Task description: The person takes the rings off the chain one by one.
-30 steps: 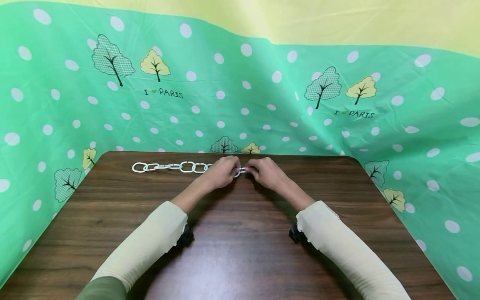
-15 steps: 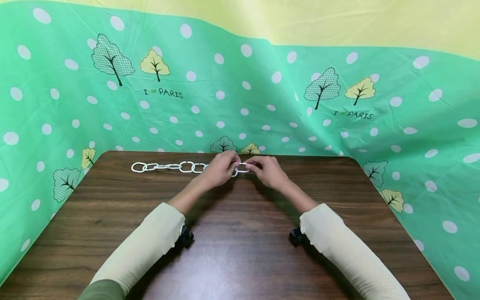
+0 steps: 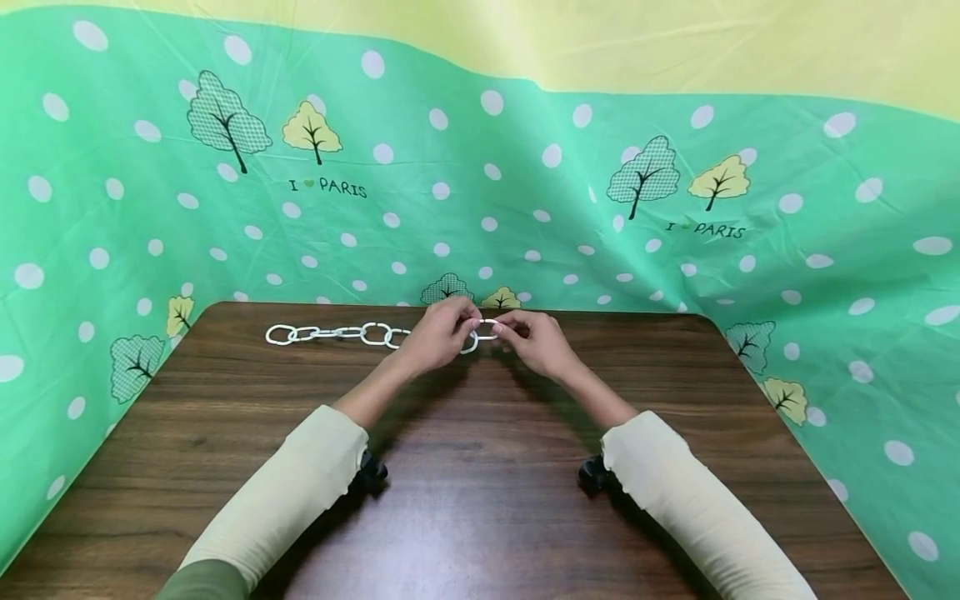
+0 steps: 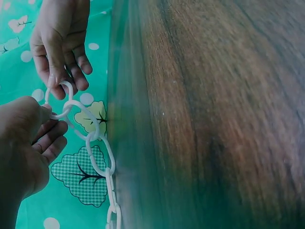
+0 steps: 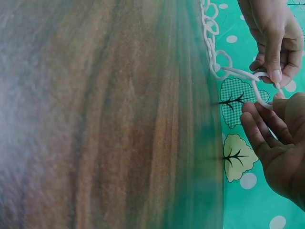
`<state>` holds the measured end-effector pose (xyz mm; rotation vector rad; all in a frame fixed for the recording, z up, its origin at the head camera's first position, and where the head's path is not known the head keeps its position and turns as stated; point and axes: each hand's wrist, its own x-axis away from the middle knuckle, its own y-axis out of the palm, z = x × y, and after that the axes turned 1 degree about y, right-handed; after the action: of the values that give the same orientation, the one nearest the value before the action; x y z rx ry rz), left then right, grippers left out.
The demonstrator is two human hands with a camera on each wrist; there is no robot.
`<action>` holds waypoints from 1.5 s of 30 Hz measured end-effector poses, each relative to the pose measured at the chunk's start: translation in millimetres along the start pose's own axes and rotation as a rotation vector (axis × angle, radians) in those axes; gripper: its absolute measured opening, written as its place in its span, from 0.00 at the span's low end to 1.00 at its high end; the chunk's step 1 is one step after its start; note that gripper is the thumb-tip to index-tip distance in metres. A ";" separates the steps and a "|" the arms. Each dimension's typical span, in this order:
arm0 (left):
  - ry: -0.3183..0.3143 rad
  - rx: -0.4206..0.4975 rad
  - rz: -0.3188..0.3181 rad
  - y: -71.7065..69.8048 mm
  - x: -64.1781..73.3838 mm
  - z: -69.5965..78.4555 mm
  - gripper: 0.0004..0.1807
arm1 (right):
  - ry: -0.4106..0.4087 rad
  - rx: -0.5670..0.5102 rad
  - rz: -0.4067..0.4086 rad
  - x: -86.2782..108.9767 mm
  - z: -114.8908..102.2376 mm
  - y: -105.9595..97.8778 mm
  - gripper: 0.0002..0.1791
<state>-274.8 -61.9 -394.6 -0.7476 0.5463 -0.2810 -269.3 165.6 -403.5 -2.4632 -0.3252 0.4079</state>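
A chain of white links (image 3: 347, 332) lies along the far side of the table, its left part stretched out flat. Its right end is raised between the two hands. My left hand (image 3: 441, 335) pinches the end link (image 3: 487, 321) on its left side, thumb against fingers. From the right, thumb and index finger of my right hand (image 3: 542, 340) pinch the same link. The neighbouring link (image 3: 473, 343) hangs through it below the left fingertips. In the left wrist view, the end link (image 4: 71, 90) shows between both sets of fingers. My left hand hides part of the chain in the head view.
The brown wooden table (image 3: 480, 500) fills the foreground. Right behind its far edge hangs a green dotted cloth (image 3: 465, 208) with printed trees, which also encloses both sides. A black wrist device (image 3: 371, 473) sits under the left sleeve, another device (image 3: 592, 473) under the right.
The end link has come up and turned so that more of its loop shows between the hands. My left hand has risen slightly, and the right fingers have straightened somewhat.
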 end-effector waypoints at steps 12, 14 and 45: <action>-0.031 0.047 0.005 -2.5 2.0 0.7 0.07 | 0.026 -0.023 0.033 1.3 -4.5 0.4 0.12; -0.029 0.043 -0.001 -3.1 2.5 -1.5 0.08 | 0.028 -0.019 0.034 1.2 -4.6 0.4 0.12; -0.065 0.030 -0.113 -8.9 8.7 -20.7 0.07 | 0.000 0.046 0.033 1.4 -9.5 -11.0 0.15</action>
<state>-279.7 -83.6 -403.9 -0.7575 0.4382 -0.3675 -266.0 169.5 -389.9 -2.4263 -0.2720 0.4252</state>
